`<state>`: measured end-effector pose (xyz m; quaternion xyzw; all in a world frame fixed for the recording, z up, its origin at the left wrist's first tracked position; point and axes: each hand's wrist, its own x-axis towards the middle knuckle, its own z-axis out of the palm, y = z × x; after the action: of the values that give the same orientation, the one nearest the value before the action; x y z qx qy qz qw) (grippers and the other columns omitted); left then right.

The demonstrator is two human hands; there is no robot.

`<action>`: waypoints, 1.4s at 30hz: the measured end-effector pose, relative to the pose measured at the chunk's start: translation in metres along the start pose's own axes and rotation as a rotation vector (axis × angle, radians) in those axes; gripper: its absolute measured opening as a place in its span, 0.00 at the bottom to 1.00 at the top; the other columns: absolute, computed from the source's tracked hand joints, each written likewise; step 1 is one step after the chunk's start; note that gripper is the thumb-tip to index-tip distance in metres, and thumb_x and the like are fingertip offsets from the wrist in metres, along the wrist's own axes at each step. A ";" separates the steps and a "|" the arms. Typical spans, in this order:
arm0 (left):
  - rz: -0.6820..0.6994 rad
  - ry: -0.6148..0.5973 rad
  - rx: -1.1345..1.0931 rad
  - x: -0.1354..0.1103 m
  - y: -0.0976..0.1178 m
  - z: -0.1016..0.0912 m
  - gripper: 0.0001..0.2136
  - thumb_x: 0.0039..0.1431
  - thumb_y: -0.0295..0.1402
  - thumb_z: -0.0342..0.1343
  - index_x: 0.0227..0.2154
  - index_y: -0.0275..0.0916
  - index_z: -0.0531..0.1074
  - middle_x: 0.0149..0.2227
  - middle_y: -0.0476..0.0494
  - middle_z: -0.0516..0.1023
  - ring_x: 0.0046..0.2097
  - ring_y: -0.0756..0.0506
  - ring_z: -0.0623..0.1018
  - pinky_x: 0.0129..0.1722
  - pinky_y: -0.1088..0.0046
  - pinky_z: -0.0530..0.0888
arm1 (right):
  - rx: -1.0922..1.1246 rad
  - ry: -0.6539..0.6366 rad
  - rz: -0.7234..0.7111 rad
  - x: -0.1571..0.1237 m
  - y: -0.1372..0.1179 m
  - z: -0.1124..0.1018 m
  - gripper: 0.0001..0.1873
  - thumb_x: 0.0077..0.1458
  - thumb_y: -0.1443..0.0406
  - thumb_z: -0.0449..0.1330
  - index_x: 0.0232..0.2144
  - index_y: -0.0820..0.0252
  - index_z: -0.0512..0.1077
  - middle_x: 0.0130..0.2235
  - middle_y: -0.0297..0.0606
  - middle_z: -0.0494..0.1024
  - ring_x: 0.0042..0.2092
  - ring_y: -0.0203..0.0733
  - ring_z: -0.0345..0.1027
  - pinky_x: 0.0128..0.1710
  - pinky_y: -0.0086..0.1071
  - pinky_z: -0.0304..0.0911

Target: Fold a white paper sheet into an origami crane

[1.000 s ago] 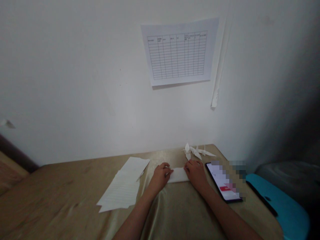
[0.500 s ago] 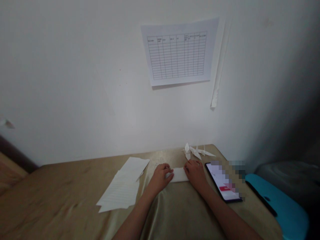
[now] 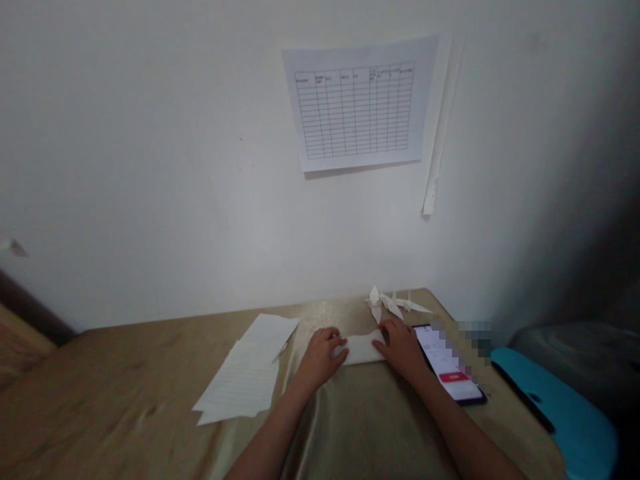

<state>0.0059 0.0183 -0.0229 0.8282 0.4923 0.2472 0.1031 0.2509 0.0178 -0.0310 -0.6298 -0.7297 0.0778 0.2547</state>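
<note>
A small folded strip of white paper (image 3: 361, 349) lies on the tan table (image 3: 125, 380) in front of me. My left hand (image 3: 320, 353) presses on its left end with fingers laid flat. My right hand (image 3: 403, 343) rests on its right end, fingers stretched over the paper's edge. Both forearms reach in from the bottom of the view.
Loose lined white sheets (image 3: 247, 377) lie to the left of my hands. Small folded paper cranes (image 3: 393, 303) sit by the wall behind my right hand. A lit phone (image 3: 453, 373) lies to the right, beside a blue object (image 3: 555, 407). A printed table sheet (image 3: 357, 107) hangs on the wall.
My right hand has slid a little to the right along the strip, leaving more of the paper showing between my hands. My left hand stays put.
</note>
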 end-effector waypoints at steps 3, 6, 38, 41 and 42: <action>-0.003 -0.002 0.002 0.000 0.000 0.000 0.11 0.60 0.34 0.61 0.43 0.41 0.83 0.51 0.38 0.79 0.53 0.38 0.76 0.57 0.56 0.72 | 0.017 -0.023 0.024 0.001 0.003 -0.002 0.14 0.56 0.61 0.64 0.45 0.57 0.75 0.52 0.44 0.76 0.57 0.54 0.66 0.57 0.48 0.57; -0.001 0.002 0.003 0.000 0.000 0.000 0.11 0.60 0.34 0.61 0.43 0.41 0.83 0.50 0.38 0.80 0.52 0.39 0.77 0.57 0.57 0.72 | 0.030 -0.033 0.018 0.001 0.003 -0.002 0.15 0.57 0.60 0.64 0.46 0.56 0.76 0.51 0.44 0.76 0.57 0.53 0.66 0.57 0.47 0.57; 0.006 0.057 0.123 -0.001 0.001 0.007 0.16 0.63 0.40 0.58 0.49 0.40 0.81 0.52 0.35 0.79 0.55 0.37 0.76 0.59 0.53 0.73 | 0.012 -0.019 0.068 0.007 0.003 0.004 0.12 0.59 0.58 0.63 0.45 0.53 0.77 0.51 0.43 0.75 0.57 0.53 0.66 0.56 0.47 0.58; 0.003 0.060 0.118 -0.001 0.001 0.007 0.16 0.63 0.40 0.58 0.49 0.40 0.81 0.53 0.34 0.78 0.55 0.37 0.75 0.59 0.54 0.72 | 0.000 -0.015 0.067 0.008 0.004 0.006 0.12 0.59 0.58 0.62 0.44 0.53 0.76 0.50 0.43 0.75 0.57 0.53 0.66 0.55 0.46 0.58; 0.002 0.060 0.117 -0.001 0.001 0.007 0.16 0.63 0.40 0.58 0.49 0.40 0.81 0.53 0.35 0.78 0.55 0.37 0.75 0.59 0.54 0.72 | -0.005 -0.009 0.067 0.008 0.004 0.007 0.12 0.59 0.58 0.63 0.44 0.54 0.75 0.51 0.44 0.75 0.57 0.54 0.66 0.55 0.46 0.58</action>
<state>0.0096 0.0173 -0.0294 0.8256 0.5078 0.2427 0.0396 0.2507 0.0277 -0.0368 -0.6543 -0.7094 0.0873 0.2471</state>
